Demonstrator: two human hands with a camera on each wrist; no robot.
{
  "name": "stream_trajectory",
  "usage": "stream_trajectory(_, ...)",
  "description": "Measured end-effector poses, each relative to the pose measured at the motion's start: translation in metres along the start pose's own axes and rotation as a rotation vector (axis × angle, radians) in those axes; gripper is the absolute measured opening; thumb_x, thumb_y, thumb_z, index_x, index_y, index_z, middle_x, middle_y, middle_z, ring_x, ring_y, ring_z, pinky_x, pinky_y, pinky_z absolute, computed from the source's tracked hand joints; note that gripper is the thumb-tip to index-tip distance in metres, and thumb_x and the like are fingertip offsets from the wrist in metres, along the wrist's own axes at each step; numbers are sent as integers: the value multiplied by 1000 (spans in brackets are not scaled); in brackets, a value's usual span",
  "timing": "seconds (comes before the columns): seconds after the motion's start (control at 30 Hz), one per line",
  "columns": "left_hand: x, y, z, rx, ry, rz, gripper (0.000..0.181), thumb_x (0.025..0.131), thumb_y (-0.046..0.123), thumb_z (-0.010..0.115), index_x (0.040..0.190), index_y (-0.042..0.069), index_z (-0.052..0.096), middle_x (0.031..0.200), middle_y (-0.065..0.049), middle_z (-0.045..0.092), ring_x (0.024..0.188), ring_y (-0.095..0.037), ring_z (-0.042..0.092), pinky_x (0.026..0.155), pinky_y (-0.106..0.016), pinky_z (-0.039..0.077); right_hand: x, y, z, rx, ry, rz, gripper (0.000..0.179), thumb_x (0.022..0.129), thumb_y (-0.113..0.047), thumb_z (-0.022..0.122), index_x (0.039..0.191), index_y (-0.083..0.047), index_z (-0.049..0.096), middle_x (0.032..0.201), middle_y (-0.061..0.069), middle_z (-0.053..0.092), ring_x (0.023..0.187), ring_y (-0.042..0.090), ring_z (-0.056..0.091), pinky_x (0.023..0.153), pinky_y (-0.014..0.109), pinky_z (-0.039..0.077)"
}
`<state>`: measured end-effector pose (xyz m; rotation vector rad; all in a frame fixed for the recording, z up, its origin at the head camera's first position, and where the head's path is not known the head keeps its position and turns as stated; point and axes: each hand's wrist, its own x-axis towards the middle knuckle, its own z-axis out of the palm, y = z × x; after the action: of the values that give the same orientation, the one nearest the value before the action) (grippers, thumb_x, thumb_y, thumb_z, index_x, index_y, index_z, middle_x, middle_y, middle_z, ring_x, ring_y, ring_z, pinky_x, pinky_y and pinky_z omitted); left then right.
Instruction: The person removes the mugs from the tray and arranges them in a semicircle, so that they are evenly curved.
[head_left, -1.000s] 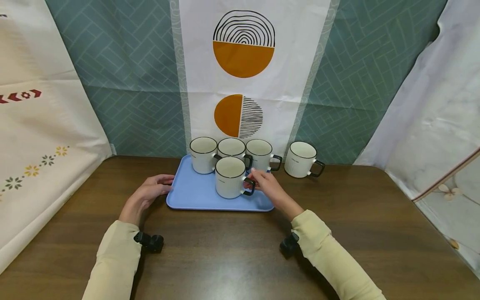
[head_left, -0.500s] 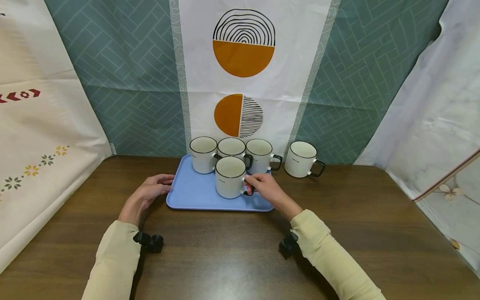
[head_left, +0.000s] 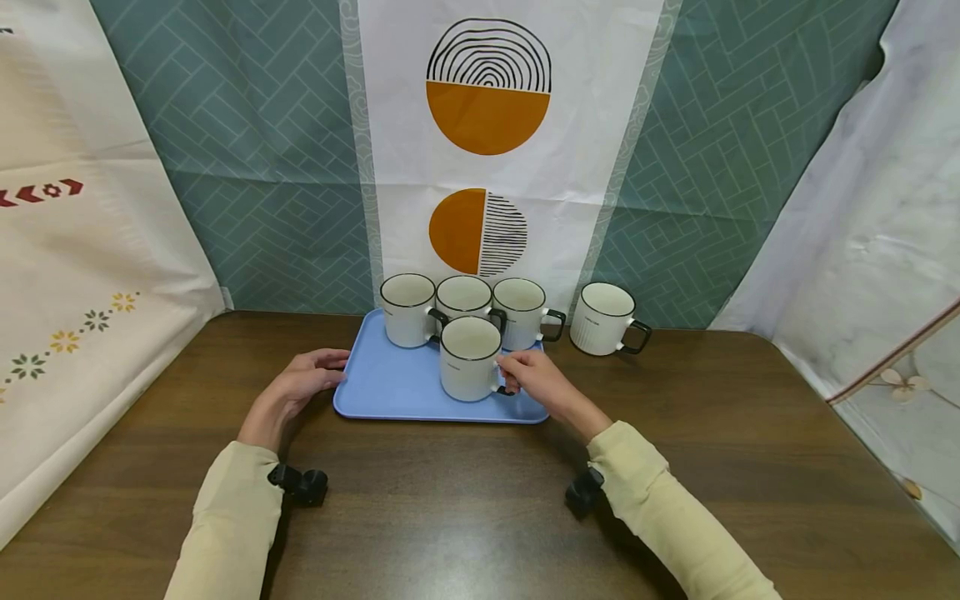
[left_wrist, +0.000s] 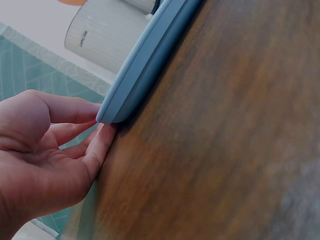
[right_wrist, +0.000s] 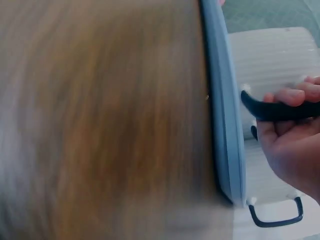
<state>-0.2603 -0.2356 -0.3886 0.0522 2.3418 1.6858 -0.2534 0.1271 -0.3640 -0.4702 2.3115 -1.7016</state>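
Note:
A white mug with a dark rim stands upright at the front of the blue tray. My right hand grips its black handle, fingers curled round it in the right wrist view. At the tray's left end my left hand pinches the edge, thumb on one side and fingers on the other in the left wrist view. Behind the front mug is a row of matching mugs on the tray: a left one, a middle one partly hidden, and a right one.
Another matching mug stands on the brown wooden table, just right of the tray. A patterned cloth hangs along the back of the table. Pale cloths hang at both sides.
My right hand has closed round the front mug's handle. That mug has shifted slightly right and toward me on the tray. The left hand and tray have stayed put.

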Motion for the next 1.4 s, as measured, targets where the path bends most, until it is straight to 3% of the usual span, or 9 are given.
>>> stream_trajectory(0.17,1,0,3,3,-3,-3,53,96,-1,49,143,-13,29,143,-34,34,128,-40,39,107,-48,34,-4,7,-8,37,19,-24,35,102,-16,47,72,2,46,62,2,35,64,19,37,67,36,31)
stream_trajectory(0.57,3,0,2,-4,7,-9,52,95,-2,49,143,-13,30,142,-34,35,127,-41,39,108,-49,33,-15,10,-29,106,63,-75,37,103,-11,39,82,20,42,62,2,32,61,17,30,65,30,27)
stream_trajectory(0.73,3,0,2,-13,12,-9,53,95,-3,49,143,-14,30,142,-34,35,127,-41,39,107,-49,33,-18,5,-39,115,110,-62,35,102,-10,43,80,17,44,62,1,33,62,15,32,66,30,28)
stream_trajectory(1.03,1,1,0,-15,7,-4,53,95,-3,49,143,-14,29,142,-34,34,128,-42,38,108,-49,33,-27,-14,-61,304,203,-130,33,100,-7,47,68,-6,53,65,-1,37,67,12,34,68,27,28)
stream_trajectory(1.23,0,1,-1,-23,3,-3,54,95,-2,49,143,-14,28,143,-35,33,129,-42,37,108,-50,32,-32,-28,-82,455,278,-205,38,100,-3,48,64,-9,59,66,-2,49,65,11,35,66,25,33)
stream_trajectory(1.4,0,0,-1,-19,5,-7,53,95,-3,49,143,-14,29,143,-34,33,128,-41,38,108,-49,32,-35,-36,-100,529,343,-267,40,98,2,48,61,-8,59,63,-1,50,64,13,33,63,27,28)
